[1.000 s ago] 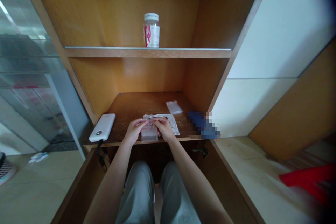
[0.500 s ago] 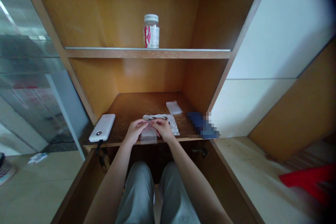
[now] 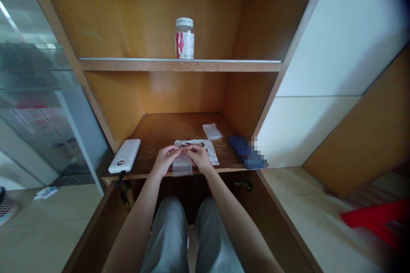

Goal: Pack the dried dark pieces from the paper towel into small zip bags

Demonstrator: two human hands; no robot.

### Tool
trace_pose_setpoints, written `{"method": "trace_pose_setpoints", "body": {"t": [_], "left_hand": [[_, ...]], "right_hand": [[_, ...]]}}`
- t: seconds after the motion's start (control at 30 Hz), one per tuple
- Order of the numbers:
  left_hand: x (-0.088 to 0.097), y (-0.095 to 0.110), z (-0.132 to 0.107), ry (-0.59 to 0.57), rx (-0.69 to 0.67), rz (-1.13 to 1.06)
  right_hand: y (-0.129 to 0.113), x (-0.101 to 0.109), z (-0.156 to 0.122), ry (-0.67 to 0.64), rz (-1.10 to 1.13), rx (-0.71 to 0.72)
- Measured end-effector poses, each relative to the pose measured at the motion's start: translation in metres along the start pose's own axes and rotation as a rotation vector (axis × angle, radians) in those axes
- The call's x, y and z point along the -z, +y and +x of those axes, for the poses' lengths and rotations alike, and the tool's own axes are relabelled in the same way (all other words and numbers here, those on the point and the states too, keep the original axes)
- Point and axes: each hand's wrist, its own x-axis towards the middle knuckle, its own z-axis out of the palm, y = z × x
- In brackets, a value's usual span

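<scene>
Two hands pinch a small clear bag at the front edge of the desk.

The left hand and right hand are both closed on the top of the bag, over a crumpled white sheet. The thin plastic looks slick, so it could slip if the fingers ease, then drop off the desk edge.
</scene>
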Motion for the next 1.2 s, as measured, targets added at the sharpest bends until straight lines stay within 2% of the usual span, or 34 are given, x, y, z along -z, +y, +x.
{"method": "trace_pose_setpoints", "body": {"t": [0.23, 0.4, 0.57, 0.77, 1.0, 1.2], "left_hand": [[0.001, 0.000, 0.000, -0.023, 0.033, -0.049], [0.000, 0.004, -0.001, 0.029, 0.114, -0.182], [0.001, 0.006, -0.002, 0.047, 0.122, -0.225], [0.003, 0.006, -0.001, 0.075, 0.131, -0.293], [0.005, 0.004, 0.002, 0.116, 0.127, -0.386], [0.005, 0.003, 0.004, 0.181, 0.115, -0.403]], "right_hand": [[0.000, 0.000, 0.001, 0.005, 0.039, 0.008], [0.000, -0.001, 0.002, 0.059, 0.113, -0.044], [-0.002, -0.001, 0.001, 0.058, 0.139, -0.039], [-0.005, -0.002, -0.001, 0.025, 0.068, 0.007], [-0.010, -0.006, -0.002, 0.202, 0.044, 0.194], [-0.019, -0.003, -0.004, 0.090, -0.110, 0.206]]}}
